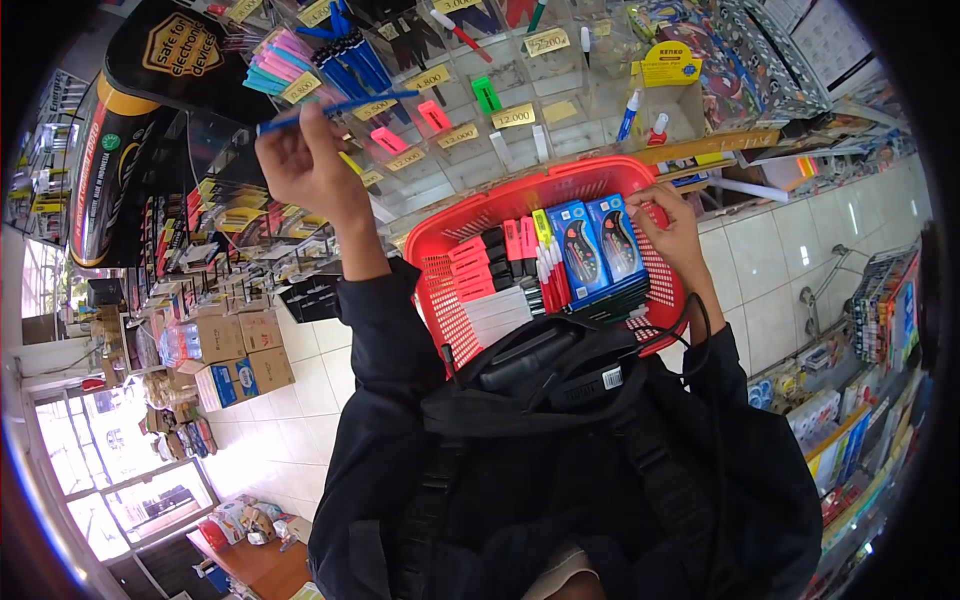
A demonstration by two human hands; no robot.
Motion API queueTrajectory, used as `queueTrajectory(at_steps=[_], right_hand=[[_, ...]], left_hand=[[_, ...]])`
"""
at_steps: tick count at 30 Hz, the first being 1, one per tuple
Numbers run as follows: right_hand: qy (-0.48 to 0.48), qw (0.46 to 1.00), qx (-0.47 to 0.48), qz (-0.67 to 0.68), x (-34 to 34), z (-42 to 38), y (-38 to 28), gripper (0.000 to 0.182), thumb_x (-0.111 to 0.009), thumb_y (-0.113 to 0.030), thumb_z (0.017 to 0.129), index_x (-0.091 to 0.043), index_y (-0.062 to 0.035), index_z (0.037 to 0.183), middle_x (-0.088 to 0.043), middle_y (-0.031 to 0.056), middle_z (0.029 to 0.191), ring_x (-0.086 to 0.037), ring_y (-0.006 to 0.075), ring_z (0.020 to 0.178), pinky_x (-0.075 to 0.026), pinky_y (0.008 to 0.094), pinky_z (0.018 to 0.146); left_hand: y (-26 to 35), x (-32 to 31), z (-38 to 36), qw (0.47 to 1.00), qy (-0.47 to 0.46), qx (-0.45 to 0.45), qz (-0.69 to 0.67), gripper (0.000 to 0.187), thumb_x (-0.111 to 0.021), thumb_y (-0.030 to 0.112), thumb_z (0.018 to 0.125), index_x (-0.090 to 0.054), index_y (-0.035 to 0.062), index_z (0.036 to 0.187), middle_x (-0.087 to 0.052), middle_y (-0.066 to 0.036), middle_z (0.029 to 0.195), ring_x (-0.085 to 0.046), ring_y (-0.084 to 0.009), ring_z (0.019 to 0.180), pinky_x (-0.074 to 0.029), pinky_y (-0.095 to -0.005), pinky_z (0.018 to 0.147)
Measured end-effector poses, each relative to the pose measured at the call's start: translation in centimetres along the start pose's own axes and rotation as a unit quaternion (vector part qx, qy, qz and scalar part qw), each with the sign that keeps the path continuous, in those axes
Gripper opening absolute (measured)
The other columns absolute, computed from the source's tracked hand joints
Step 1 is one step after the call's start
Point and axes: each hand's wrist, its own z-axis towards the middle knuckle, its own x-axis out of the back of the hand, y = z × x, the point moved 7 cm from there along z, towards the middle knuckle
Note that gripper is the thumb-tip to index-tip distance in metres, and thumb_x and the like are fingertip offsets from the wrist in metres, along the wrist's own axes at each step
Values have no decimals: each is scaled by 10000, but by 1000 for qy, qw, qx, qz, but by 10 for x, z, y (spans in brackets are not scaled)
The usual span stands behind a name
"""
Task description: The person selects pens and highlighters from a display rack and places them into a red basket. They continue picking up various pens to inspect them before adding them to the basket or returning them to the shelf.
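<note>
Left hand (305, 160): up and out at my left, fingers (318, 118) pinched together on a blue pen (340, 106).
Pen axis: it runs long-ways left to right, tilting slightly upward to the right, and sticks out on both sides of my fingertips, the longer part to the right.
Pen versus rack: its right tip points at the clear display compartments (470, 110) just beyond my fingers; a bunch of more blue pens (350, 55) sits above and to the right of my grip, pink and pastel ones (280, 62) just above it.
Nearer hand: the left one, plainly. It is right at the rack, while my right is well apart, down at the basket.
Count, pens in hand: one, as far as I can tell.
Price tags (515, 116): several yellow ones across the compartments, too many to count surely.
Red basket (440, 240): between my two hands, against my chest, above the black bag (560, 400).
Basket contents: two blue blister packs (598, 245) side by side nearest my right fingers, a row of pink-red markers (480, 265) to their left, white and red pens (548, 280) between.
Right hand (675, 230): on the basket's right rim, fingers curled onto the edge and touching the top of the right-hand blue pack; whether they truly clamp it I cannot tell.
</note>
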Motion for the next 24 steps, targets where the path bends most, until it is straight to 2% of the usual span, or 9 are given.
queueTrajectory(at_steps=[2, 4, 6, 8, 10, 13, 19, 22, 24], right_hand=[[1, 1000, -1, -1, 0, 0, 1, 116, -749, -41, 826, -709, -7, 930, -711, 92, 895, -648, 249, 924, -480, 344, 877], [-2, 1000, -8, -5, -1, -1, 4, 115, -749, -42, 828, -710, -8, 930, -710, 91, 893, -648, 248, 920, -480, 343, 875], [-4, 1000, -1, 3, -2, -1, 5, 112, -750, -50, 835, -710, -10, 932, -710, 90, 891, -647, 246, 914, -480, 342, 866], [-5, 1000, 4, 3, -2, 0, 5, 111, -751, -56, 839, -711, -11, 933, -710, 89, 892, -646, 247, 912, -480, 343, 863], [-5, 1000, 2, 2, -1, -1, 5, 109, -749, -64, 846, -711, -12, 934, -709, 87, 894, -640, 243, 909, -477, 343, 857], [-3, 1000, 5, -5, -1, -1, 4, 106, -746, -72, 851, -713, -14, 933, -709, 86, 891, -634, 239, 911, -474, 343, 853], [-3, 1000, 6, 5, -2, 0, 5, 107, -747, -78, 850, -715, -22, 935, -708, 84, 889, -635, 246, 912, -472, 344, 860], [-2, 1000, 8, -1, -1, -1, 6, 104, -745, -79, 852, -715, -22, 933, -709, 83, 888, -637, 245, 914, -472, 347, 864], [-4, 1000, 8, -3, -1, 0, 4, 103, -744, -80, 853, -713, -22, 932, -710, 82, 889, -638, 244, 917, -473, 348, 865]], left_hand=[[4, -2, -27, 996, 2, 34, -80, 108, -657, 57, 956, -579, 8, 1012, -706, -122, 831, -647, -134, 607, -503, -251, 519], [-29, -17, -75, 971, -80, 196, -115, 107, -628, 16, 947, -548, 15, 1019, -712, -160, 891, -685, -185, 647, -537, -279, 534], [-46, -48, -144, 892, -215, 338, -210, 111, -627, -12, 931, -542, 19, 996, -715, -181, 954, -721, -224, 767, -582, -300, 636], [-62, -63, -218, 790, -357, 432, -249, 156, -664, -67, 890, -562, 19, 970, -714, -181, 1030, -713, -210, 920, -606, -340, 787], [-68, -66, -278, 739, -468, 448, -185, 200, -685, -94, 854, -568, 25, 964, -712, -146, 1046, -694, -204, 1003, -591, -345, 856], [-69, -62, -323, 675, -549, 482, -105, 185, -708, -38, 880, -573, 19, 991, -713, -132, 997, -692, -195, 1026, -580, -323, 887], [-72, -62, -307, 730, -580, 359, -34, 144, -756, -10, 865, -622, 26, 903, -696, -58, 899, -670, -117, 890, -536, -245, 734], [-89, -56, -307, 704, -517, 478, -91, 134, -780, 18, 854, -650, 42, 878, -687, -22, 840, -647, -97, 819, -502, -251, 691], [-87, -58, -309, 724, -536, 429, -68, 172, -818, 90, 827, -657, 49, 875, -682, -2, 811, -638, -87, 781, -502, -282, 694]])
